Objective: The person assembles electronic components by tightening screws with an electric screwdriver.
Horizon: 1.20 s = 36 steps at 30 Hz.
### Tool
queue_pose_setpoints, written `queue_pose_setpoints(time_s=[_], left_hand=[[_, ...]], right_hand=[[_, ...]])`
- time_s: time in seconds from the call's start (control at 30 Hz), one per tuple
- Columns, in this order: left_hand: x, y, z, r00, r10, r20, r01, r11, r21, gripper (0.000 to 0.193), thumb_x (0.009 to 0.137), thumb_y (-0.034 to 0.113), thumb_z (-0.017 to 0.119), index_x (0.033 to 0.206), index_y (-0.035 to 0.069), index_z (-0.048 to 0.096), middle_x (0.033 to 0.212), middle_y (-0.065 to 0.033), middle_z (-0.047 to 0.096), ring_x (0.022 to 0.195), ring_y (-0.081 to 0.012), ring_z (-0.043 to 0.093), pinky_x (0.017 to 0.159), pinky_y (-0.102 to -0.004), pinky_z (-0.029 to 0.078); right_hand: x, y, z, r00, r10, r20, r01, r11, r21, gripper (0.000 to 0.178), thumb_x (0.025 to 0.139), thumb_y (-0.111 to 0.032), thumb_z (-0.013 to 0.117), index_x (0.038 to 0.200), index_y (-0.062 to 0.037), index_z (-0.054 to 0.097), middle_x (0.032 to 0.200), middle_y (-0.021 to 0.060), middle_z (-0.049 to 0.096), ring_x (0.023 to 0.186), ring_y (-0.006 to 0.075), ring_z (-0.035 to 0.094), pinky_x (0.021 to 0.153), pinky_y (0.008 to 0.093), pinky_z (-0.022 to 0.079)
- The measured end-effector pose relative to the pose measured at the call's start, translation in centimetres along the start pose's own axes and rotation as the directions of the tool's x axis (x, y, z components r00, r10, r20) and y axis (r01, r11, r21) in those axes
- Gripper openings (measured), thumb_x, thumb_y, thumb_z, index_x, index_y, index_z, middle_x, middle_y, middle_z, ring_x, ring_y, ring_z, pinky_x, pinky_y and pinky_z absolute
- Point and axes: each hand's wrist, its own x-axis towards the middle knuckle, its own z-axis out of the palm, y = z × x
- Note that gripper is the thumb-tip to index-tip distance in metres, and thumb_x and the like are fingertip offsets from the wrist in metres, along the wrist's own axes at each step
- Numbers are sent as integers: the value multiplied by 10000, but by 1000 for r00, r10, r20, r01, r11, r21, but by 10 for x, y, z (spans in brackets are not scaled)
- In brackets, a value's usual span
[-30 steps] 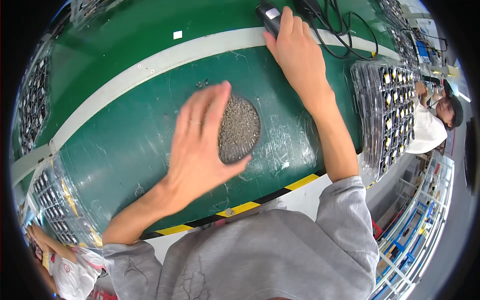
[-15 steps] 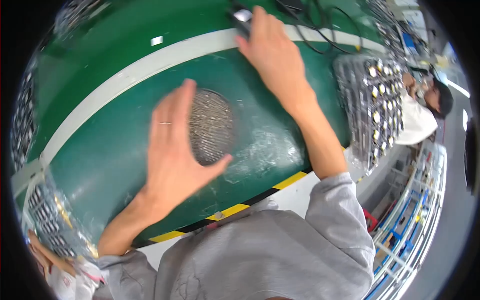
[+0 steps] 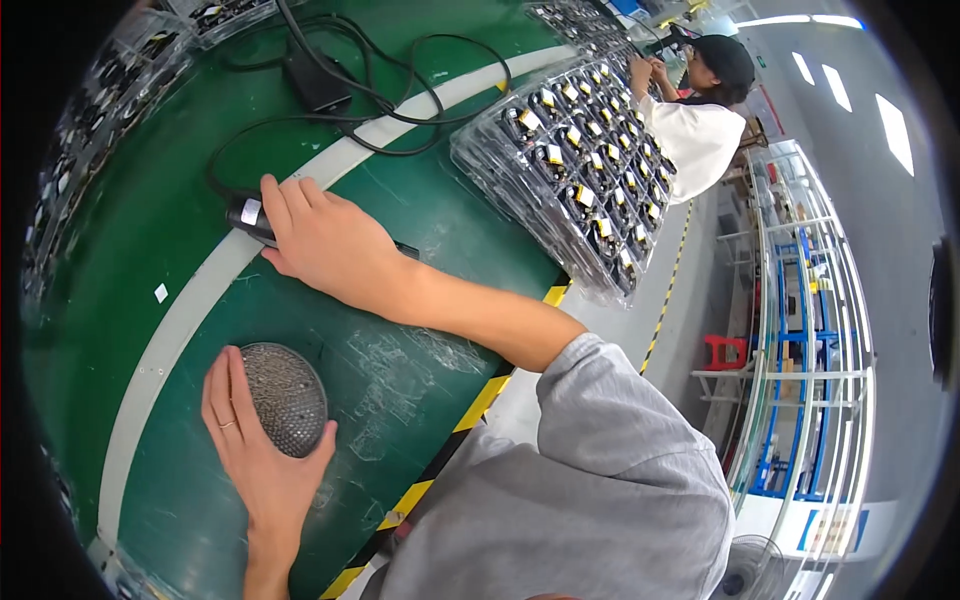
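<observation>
- As far as the view shows, the dish [image 3: 303, 438] is placed on the green surface [image 3: 190, 500] and the tool [image 3: 250, 212] is in hand; I judge this an early or in-between stage
- The dish holds many small metal bits [image 3: 272, 380], so those look largely unused; the tool touches no workpiece that I can see
- Stacked trays [image 3: 520, 190] beyond the right forearm carry rows of black parts [image 3: 585, 195] with white tags; whether these are finished or waiting, I cannot tell
- The left hand [image 3: 255, 450] cups the near left side of the dish: fingers run along the left rim, thumb against the lower right side, a wide, curved grip with the bits between and the palm below
- The left forearm comes up from the lower edge, almost in line with the fingers; a ring sits on one finger
- The right hand [image 3: 325, 245] lies palm down across the tool, its grip closed on the barrel, fingers over the far side and thumb on the near side
- The tool shows past both sides of that hand, one end over the pale strip [image 3: 150, 375], the other peeking out by the wrist
- The right arm reaches across from the lower right, forearm slanting up and left, well apart from the dish
</observation>
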Motion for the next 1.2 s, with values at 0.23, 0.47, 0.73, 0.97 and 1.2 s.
queue_pose_setpoints(time_s=[0.23, 0.47, 0.73, 0.97, 1.2], left_hand=[[-1, 0, 0, 1000, -2, 21, 3, 999, -49, 1134, 601, 115, 911, 1588, 23, 359, 1593, -188, 393, 1433, -434, 383, 1190, -522, 356], [-7, 2, 2, 994, 83, 76, -86, 996, 27, 1137, 616, 188, 916, 1585, 8, 349, 1628, -199, 358, 1450, -454, 371, 1195, -545, 350], [-8, -4, 3, 987, 137, 86, -142, 989, 49, 1138, 626, 246, 915, 1583, 16, 345, 1645, -211, 335, 1452, -470, 365, 1191, -568, 346], [-9, -5, 3, 988, 124, 96, -130, 990, 58, 1150, 634, 257, 911, 1588, 8, 320, 1650, -211, 326, 1454, -477, 358, 1192, -576, 341], [-8, -5, 2, 986, 129, 101, -136, 989, 62, 1144, 638, 265, 911, 1583, 3, 323, 1643, -219, 332, 1451, -480, 360, 1192, -577, 340]], right_hand=[[-2, -5, 1, 1000, 10, -18, -10, 1000, -10, 739, 825, -336, 781, 1327, 149, 539, 1046, 142, 610, 955, 238, 631, 788, 312, 557], [-1, -7, -3, 1000, 27, 14, -27, 1000, 8, 764, 834, -337, 780, 1360, 152, 517, 1045, 140, 603, 954, 252, 621, 817, 321, 547], [-7, -4, -7, 998, 29, 57, -35, 992, 118, 779, 849, -316, 775, 1390, 167, 489, 1042, 154, 594, 951, 262, 607, 809, 334, 535], [-7, -4, -9, 998, 22, 57, -28, 993, 115, 774, 861, -328, 765, 1389, 167, 490, 1038, 152, 593, 941, 257, 603, 806, 331, 530], [-6, -3, -9, 997, 21, 71, -27, 996, 88, 762, 878, -342, 752, 1390, 160, 491, 1033, 146, 588, 935, 256, 597, 809, 333, 526]])
